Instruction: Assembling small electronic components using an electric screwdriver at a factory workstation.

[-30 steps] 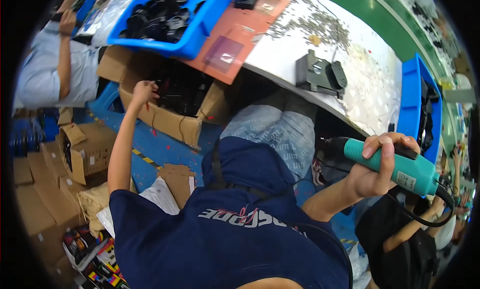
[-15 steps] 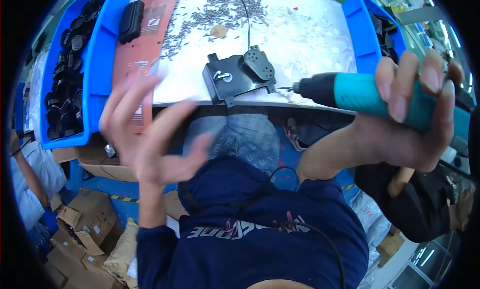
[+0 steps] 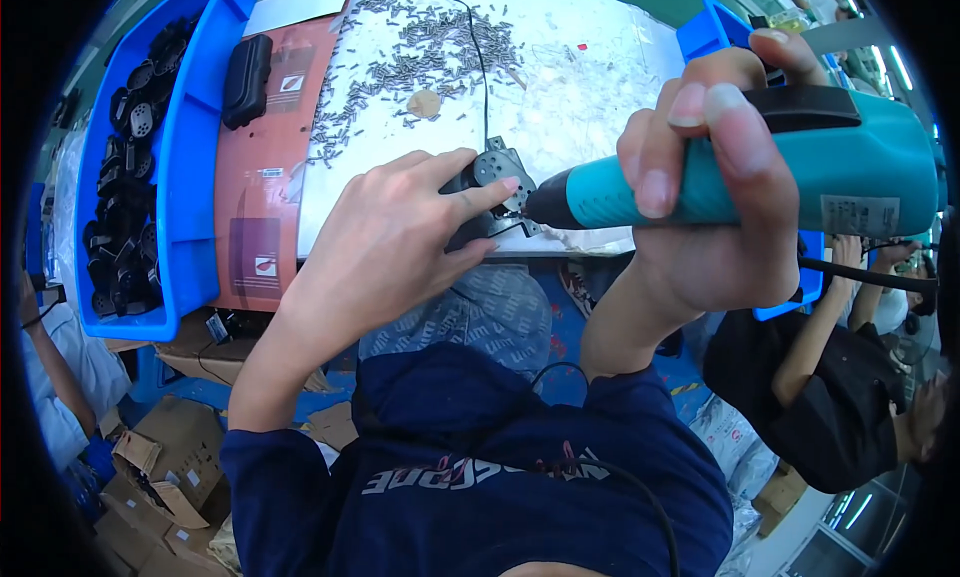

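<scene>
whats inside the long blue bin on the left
The long blue plastic bin holds a heap of small black round parts. Its wall hides the lower layers and the bottom.

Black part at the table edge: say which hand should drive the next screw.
Right. The right hand grips the teal screwdriver, tip at the black part; the left hand steadies it.

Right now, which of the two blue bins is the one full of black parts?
The left blue bin, beside the left hand: black round parts fill it. The right blue bin is mostly hidden behind the right hand.
</scene>
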`<state>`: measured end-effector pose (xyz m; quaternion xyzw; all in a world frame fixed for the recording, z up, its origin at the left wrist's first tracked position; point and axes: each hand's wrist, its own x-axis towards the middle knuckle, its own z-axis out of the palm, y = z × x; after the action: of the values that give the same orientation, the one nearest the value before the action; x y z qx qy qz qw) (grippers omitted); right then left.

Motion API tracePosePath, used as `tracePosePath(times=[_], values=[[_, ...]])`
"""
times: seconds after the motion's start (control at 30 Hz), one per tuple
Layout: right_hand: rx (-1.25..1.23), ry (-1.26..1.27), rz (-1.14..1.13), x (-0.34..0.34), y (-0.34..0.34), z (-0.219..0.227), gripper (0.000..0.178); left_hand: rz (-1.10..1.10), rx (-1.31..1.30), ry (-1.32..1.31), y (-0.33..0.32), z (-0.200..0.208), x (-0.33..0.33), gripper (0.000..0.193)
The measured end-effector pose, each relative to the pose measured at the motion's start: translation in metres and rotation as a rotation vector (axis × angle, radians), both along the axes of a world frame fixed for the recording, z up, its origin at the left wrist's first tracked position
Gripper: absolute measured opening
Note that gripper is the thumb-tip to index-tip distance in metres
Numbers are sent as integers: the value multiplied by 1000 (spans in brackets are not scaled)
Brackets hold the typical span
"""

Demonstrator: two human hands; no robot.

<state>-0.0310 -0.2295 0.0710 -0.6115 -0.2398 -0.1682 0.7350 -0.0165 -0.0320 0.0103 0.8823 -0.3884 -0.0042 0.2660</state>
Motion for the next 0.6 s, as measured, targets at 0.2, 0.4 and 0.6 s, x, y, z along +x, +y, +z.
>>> tracePosePath(times=[0.2, 0.4, 0.6], values=[[56, 19, 62, 4, 1, -1, 39, -29, -38, -60, 0, -8, 3, 41], [109, 63, 9, 4, 7, -4, 35, -15, -50, -66, 1, -8, 2, 41], [36, 62, -105, 2, 14, -6, 30, -3, -63, -31, 0, -9, 2, 43]])
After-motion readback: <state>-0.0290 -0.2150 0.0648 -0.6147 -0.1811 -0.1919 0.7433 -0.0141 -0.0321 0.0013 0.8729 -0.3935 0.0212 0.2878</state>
